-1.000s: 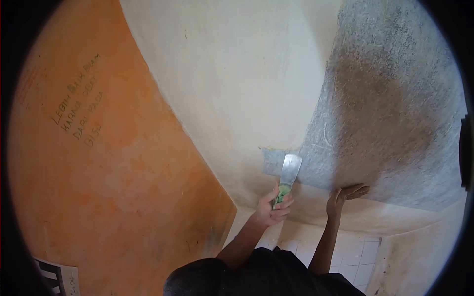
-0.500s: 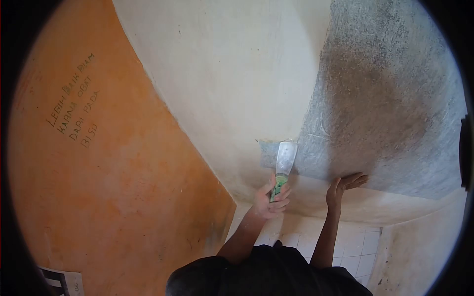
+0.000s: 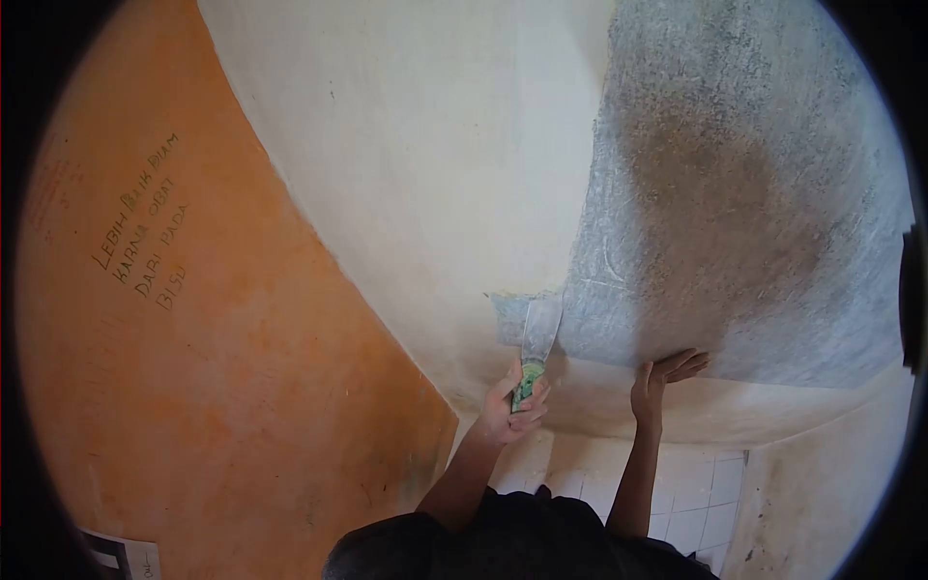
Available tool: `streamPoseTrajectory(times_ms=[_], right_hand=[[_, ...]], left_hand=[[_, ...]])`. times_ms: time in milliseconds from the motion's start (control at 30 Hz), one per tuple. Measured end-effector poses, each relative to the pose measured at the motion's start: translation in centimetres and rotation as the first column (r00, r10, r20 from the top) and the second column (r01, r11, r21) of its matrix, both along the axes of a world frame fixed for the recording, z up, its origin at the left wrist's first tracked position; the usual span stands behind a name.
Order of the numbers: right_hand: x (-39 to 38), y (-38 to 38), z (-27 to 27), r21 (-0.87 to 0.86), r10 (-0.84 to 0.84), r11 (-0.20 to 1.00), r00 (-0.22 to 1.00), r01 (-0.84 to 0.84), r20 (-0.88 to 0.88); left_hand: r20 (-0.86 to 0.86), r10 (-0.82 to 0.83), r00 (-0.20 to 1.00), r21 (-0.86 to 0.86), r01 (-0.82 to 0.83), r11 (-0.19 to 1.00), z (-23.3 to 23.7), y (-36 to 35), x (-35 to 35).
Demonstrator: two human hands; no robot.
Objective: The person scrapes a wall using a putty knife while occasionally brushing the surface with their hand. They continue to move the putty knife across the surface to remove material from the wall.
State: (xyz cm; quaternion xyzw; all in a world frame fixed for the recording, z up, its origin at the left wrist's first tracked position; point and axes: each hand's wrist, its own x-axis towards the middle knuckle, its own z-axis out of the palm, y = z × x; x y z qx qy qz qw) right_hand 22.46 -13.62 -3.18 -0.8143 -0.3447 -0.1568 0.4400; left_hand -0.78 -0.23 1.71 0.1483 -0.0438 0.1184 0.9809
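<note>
**At the wall corner: a scraper on the edge of the paint**

Low on the cream wall (image 3: 435,145), close to the corner, the person's left hand (image 3: 510,406) is closed around the green handle of a scraper (image 3: 535,343). The thumb and the fingers wrap the handle firmly. The metal blade points up and lies against the wall, with its top edge at the border where the cream paint meets the grey bare patch (image 3: 735,193). A small grey square of bare wall sits just left of the blade.

To the right of the scraper, the right hand (image 3: 660,379) is open and holds nothing. It rests flat on the wall, fingers stretched out toward the right, just under the lower border of the grey patch. The two hands are near each other but apart.

The grey patch is large and rough, with a darker brown stain in its middle. On the left stands an orange wall (image 3: 222,338) that meets the cream wall in a corner. It carries some handwritten words (image 3: 140,222) in dark letters. Below the hands, a white tiled floor (image 3: 696,503) is visible. At the near bottom edge one sees the person's dark shirt (image 3: 503,541).
</note>
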Motion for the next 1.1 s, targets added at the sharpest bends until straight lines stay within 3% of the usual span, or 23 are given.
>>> streamPoseTrajectory(times_ms=[167, 267, 433, 700, 833, 900, 933, 967, 1000, 1033, 1067, 1100], right_hand=[[0.0, 0.3, 0.3, 0.010, -0.036, 0.999, 0.998, 0.036, 0.044], [0.1, 0.3, 0.3, 0.020, -0.036, 0.999, 0.999, 0.036, -0.026], [0.1, 0.2, 0.2, 0.012, -0.036, 0.999, 0.999, 0.036, -0.004], [0.2, 0.2, -0.2, 0.021, -0.064, 0.998, 0.998, 0.064, 0.017], [-0.3, 0.4, 0.3, 0.056, -0.073, 0.996, 0.993, 0.068, 0.092], [-1.3, 1.2, 2.1, 0.096, -0.116, 0.990, 0.981, 0.101, 0.155], [-4.0, 1.4, 4.6, 0.193, -0.139, 0.973, 0.988, 0.123, 0.068], [-6.3, 2.3, 6.1, 0.291, -0.151, 0.945, 0.988, 0.150, -0.021], [-8.1, 3.2, 5.1, 0.345, -0.134, 0.933, 0.989, 0.107, 0.056], [-10.1, 3.8, 3.8, 0.391, -0.126, 0.918, 0.983, 0.065, 0.132], [-12.2, 3.9, 4.5, 0.408, 0.184, 0.900, 0.982, -0.153, -0.038], [-14.1, 4.1, 5.4, 0.460, 0.476, 0.816, 0.858, -0.348, -0.195]], left_hand=[[-0.045, 0.040, 0.998, 0.043, -0.039, 0.998, 4.7, 0.1, 1.3], [-0.035, 0.042, 0.999, 0.001, -0.042, 0.999, 0.8, -0.3, 0.2], [-0.031, 0.050, 0.998, -0.009, -0.050, 0.999, 1.7, -0.5, -0.1], [-0.048, 0.029, 0.998, -0.043, -0.031, 0.999, -1.0, 0.2, -0.7], [0.043, 0.070, 0.997, 0.101, -0.074, 0.992, 4.9, 0.8, 1.0], [-0.064, 0.400, 0.914, 0.497, -0.318, 0.807, 7.0, 1.1, 1.3], [-0.061, 0.396, 0.916, 0.502, -0.315, 0.806, 7.0, 1.0, 1.2], [-0.070, 0.599, 0.798, 0.723, -0.373, 0.582, 6.7, 0.9, 1.3], [-0.010, 0.766, 0.643, 0.885, -0.351, 0.307, 6.3, 0.8, 1.5], [-0.003, 0.760, 0.650, 0.889, -0.346, 0.299, 5.7, 0.6, 1.6], [0.054, 0.796, 0.604, 0.908, -0.360, 0.212, 4.9, 0.5, 1.8], [0.109, 0.824, 0.557, 0.922, -0.367, 0.127, 4.5, 0.3, 1.9]])
